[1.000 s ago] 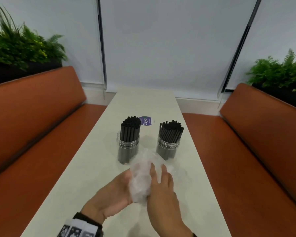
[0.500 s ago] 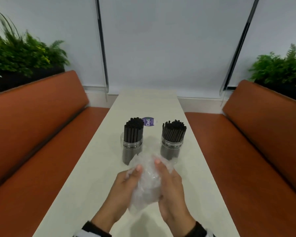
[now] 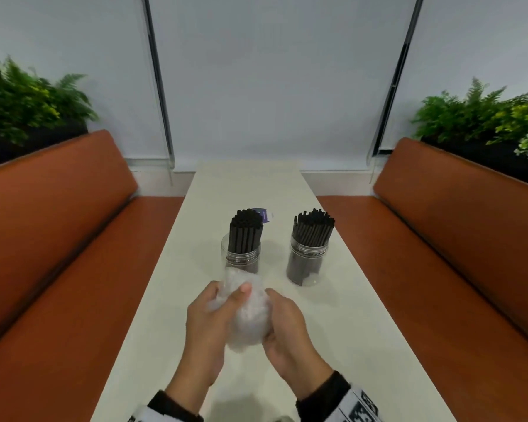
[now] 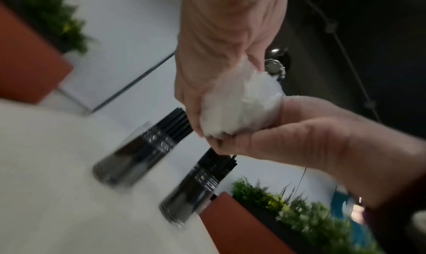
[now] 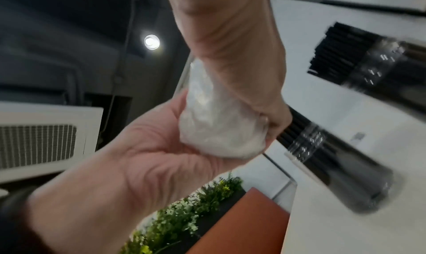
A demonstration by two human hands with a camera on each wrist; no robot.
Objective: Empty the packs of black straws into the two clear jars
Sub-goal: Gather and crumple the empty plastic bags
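Observation:
Two clear jars stand mid-table, both packed with upright black straws: the left jar [image 3: 242, 257] [image 4: 138, 154] [image 5: 334, 157] and the right jar [image 3: 307, 260] [image 4: 193, 190] [image 5: 392, 72]. In front of them, above the table, both hands squeeze a crumpled clear plastic wrapper [image 3: 247, 315] [image 4: 242, 108] [image 5: 214, 130] into a ball. My left hand [image 3: 211, 327] [image 4: 219, 48] [image 5: 138, 157] curls round it from the left, thumb on top. Cupping it from the right is my right hand [image 3: 290, 327] [image 4: 311, 139] [image 5: 230, 48]. The wrapper shows no straws.
The long white table [image 3: 363, 345] runs toward a window blind. Orange benches [image 3: 58, 239] [image 3: 470, 239] flank it, with green plants behind their backs. A small purple sticker [image 3: 265, 215] lies behind the left jar.
The loose wrapper has been gathered and pressed into a tighter ball between both hands. The hands have closed round it and drifted slightly left, in front of the left jar.

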